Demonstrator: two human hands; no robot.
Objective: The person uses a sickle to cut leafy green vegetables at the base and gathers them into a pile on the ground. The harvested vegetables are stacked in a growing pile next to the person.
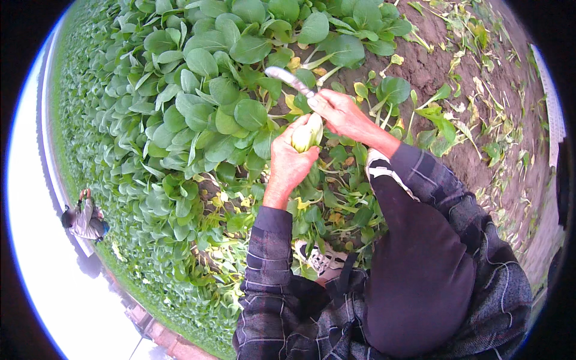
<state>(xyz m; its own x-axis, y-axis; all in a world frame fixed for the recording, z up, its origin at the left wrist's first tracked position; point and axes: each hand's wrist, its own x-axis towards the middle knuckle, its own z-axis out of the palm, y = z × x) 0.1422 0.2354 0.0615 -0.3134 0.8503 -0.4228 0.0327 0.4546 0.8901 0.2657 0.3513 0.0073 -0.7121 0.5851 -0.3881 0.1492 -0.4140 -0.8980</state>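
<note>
My left hand (293, 155) is wrapped around a pale green head of bok choy (307, 136), its stem base turned up towards my right hand. The leafy end is mostly hidden below my palm. My right hand (338, 112) grips a knife by its handle, which my fingers cover. The light, curved knife blade (288, 78) points away to the upper left, above the growing leaves. My right fingers are close against the base of the bok choy; whether they touch it, I cannot tell.
Dense rows of leafy bok choy (202, 103) grow ahead and to the left. Loose green and yellow leaves (335, 216) litter the ground between my shoes (326, 261). Bare brown soil (432, 67) with scattered trimmings lies to the right. Another person (85, 218) is farther off in the field.
</note>
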